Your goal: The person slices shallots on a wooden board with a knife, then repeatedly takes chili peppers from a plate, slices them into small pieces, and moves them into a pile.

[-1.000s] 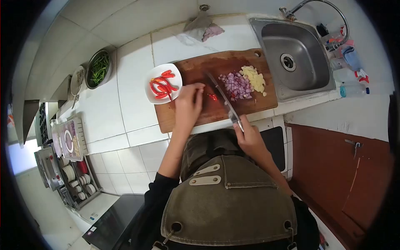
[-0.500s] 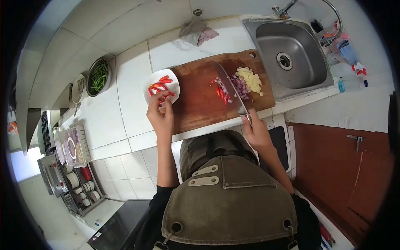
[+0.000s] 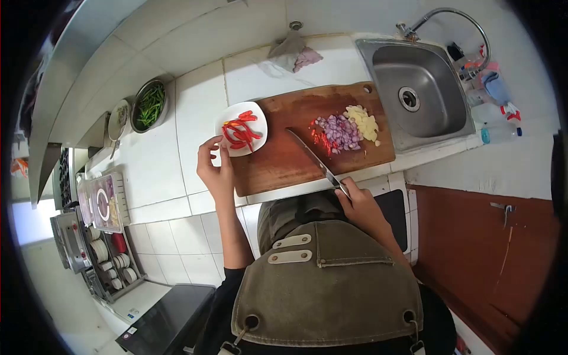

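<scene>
My left hand (image 3: 216, 168) is at the left rim of a small white plate (image 3: 261, 115), its fingers bent and apart, with nothing visible between them. Several whole red chilies (image 3: 241, 134) lie on that plate, which rests on the left end of a wooden cutting board (image 3: 284, 160). In my right hand (image 3: 360, 204) is the handle of a kitchen knife (image 3: 313, 157). Its blade slants up and left over the middle of the board. To its right sit chopped red chili (image 3: 321, 141), diced shallots (image 3: 339, 132) and pale yellow slices (image 3: 362, 122), perhaps garlic.
A steel sink (image 3: 435, 127) with a curved faucet (image 3: 467, 13) adjoins the board on the right, with bottles (image 3: 503, 133) beyond it. A bowl of green chilies (image 3: 150, 106) stands at the left, above a lidded plastic container (image 3: 106, 204). A cloth (image 3: 306, 59) lies behind.
My left hand has drawn back from over the chilies to the plate's left rim. The knife has moved left, away from the chopped pile, and lies lower across the board. The view has shifted slightly.
</scene>
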{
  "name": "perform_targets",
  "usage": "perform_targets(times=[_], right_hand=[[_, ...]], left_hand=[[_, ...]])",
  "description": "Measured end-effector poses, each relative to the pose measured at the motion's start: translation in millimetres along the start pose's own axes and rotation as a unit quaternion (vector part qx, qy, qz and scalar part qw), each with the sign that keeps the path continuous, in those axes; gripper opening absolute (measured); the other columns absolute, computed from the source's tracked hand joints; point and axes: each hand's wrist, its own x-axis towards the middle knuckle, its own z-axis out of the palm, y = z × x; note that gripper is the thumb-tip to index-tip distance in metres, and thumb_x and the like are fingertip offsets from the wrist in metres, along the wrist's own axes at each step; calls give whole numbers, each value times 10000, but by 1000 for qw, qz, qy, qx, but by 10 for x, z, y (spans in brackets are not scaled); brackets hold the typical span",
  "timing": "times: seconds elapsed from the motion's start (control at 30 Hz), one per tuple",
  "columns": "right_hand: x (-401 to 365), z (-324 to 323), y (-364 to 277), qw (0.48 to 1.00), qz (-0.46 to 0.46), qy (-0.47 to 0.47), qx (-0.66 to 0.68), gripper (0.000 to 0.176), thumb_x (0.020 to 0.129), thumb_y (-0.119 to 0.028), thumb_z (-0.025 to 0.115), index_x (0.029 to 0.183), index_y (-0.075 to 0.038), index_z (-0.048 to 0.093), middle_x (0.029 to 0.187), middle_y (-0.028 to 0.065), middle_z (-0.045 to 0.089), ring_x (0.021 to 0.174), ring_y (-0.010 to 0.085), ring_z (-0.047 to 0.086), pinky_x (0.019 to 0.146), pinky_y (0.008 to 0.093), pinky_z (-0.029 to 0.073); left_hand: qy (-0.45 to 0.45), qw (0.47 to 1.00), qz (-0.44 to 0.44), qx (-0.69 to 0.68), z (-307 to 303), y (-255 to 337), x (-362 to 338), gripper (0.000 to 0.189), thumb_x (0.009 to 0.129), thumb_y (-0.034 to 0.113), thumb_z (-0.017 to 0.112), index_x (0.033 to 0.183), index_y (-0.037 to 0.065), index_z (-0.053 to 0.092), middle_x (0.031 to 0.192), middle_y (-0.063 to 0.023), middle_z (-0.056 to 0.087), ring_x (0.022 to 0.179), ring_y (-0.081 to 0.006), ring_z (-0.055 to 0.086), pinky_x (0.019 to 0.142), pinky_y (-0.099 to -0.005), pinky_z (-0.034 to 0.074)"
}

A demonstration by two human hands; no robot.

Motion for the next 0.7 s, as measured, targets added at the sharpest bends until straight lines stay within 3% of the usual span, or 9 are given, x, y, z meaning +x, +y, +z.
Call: perform_targets(times=[0.17, 0.23, 0.43, 0.5, 0.6, 0.63, 0.7], right_hand=[[86, 9, 110, 999, -25, 31, 33, 188, 987, -196, 566, 1100, -55, 514, 724, 215, 615, 666, 462, 606, 592, 541, 451], [118, -21, 142, 998, -5, 61, -10, 172, 992, -192, 561, 1084, -57, 511, 749, 226, 615, 685, 461, 605, 599, 538, 439], [198, -167, 13, 996, 46, 52, 60, 160, 1006, -179, 542, 1090, -49, 500, 716, 204, 572, 644, 411, 609, 585, 427, 452], [239, -179, 7, 994, 56, 64, 69, 206, 1014, -192, 524, 1160, -47, 524, 620, 104, 499, 522, 234, 510, 534, 363, 397], [312, -202, -66, 992, 44, 86, 80, 199, 1011, -185, 532, 1153, -46, 523, 614, 97, 500, 525, 214, 511, 532, 357, 394], [332, -217, -94, 992, 44, 86, 80, 199, 1011, -185, 532, 1153, -46, 523, 614, 97, 500, 525, 214, 511, 532, 357, 394], [353, -251, -133, 994, 54, 63, 71, 166, 1004, -163, 535, 1116, -44, 507, 699, 200, 564, 605, 402, 579, 575, 413, 440]], left_hand=[[-3, 999, -26, 36, -69, -95, 45, 157, 892, 91, 665, 1042, 61, 700, 1020, -46, 711, 870, -181, 617, 735, -327, 464], [-45, 998, -27, 40, -75, -102, 94, 183, 866, 74, 670, 1047, 72, 696, 1032, -94, 699, 929, -277, 632, 788, -383, 493], [-100, 991, 40, 85, -26, -105, 351, 169, 847, 49, 665, 1009, 58, 711, 1009, -102, 713, 927, -322, 626, 848, -409, 497], [-96, 987, 66, 110, 24, -123, 466, 164, 839, 37, 662, 994, 55, 713, 981, -97, 716, 903, -326, 621, 836, -407, 499], [-169, 971, 134, 105, 78, -17, 589, 166, 791, 16, 670, 948, 50, 716, 966, -92, 714, 874, -331, 624, 820, -404, 501], [-168, 971, 134, 105, 110, -25, 589, 166, 791, 16, 670, 948, 50, 716, 966, -92, 714, 874, -331, 624, 820, -404, 501], [-269, 946, 155, 93, 173, -25, 574, 152, 765, 20, 677, 905, 59, 723, 959, -86, 713, 856, -320, 630, 812, -397, 506]])
